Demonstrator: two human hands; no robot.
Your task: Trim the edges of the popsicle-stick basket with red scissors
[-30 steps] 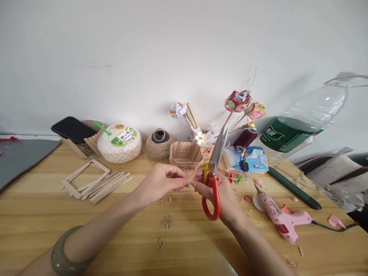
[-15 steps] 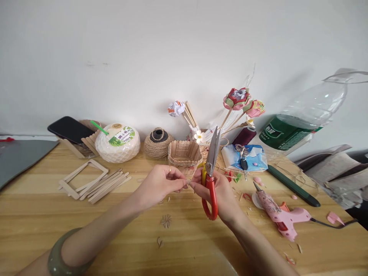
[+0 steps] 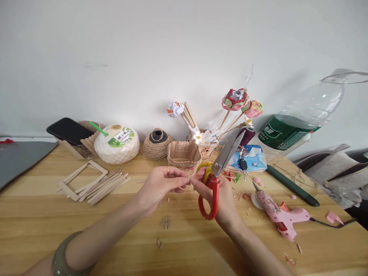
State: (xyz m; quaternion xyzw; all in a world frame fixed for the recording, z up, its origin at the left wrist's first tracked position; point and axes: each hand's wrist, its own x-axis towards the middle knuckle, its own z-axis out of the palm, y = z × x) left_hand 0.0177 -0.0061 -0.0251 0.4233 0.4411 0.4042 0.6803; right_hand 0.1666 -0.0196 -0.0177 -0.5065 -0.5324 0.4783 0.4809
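Observation:
My right hand [image 3: 220,193] holds a pair of scissors [image 3: 217,167] with one red and one yellow handle loop. Their blades point up and to the right, away from me. Thumb and forefinger of that hand also meet the fingertips of my left hand [image 3: 163,186], which are pinched together. A tiny pale bit shows between the fingertips, too small to make out. Just beyond my hands stands a small box of wooden sticks [image 3: 184,153]. On the table below lie a small star-shaped twine piece [image 3: 166,222] and a curled twine scrap [image 3: 159,243].
Left are a stick frame [image 3: 70,189], loose craft sticks [image 3: 107,188] and a white coconut [image 3: 117,147]. A twine ball [image 3: 157,143] and paper flowers [image 3: 235,99] stand behind. Right are a pink glue gun [image 3: 280,214], a green-handled tool [image 3: 293,186] and a large bottle [image 3: 304,111].
The scissors have tipped to the right in my right hand, from nearly upright to slanting. My fingertips stay together, shifted very slightly right.

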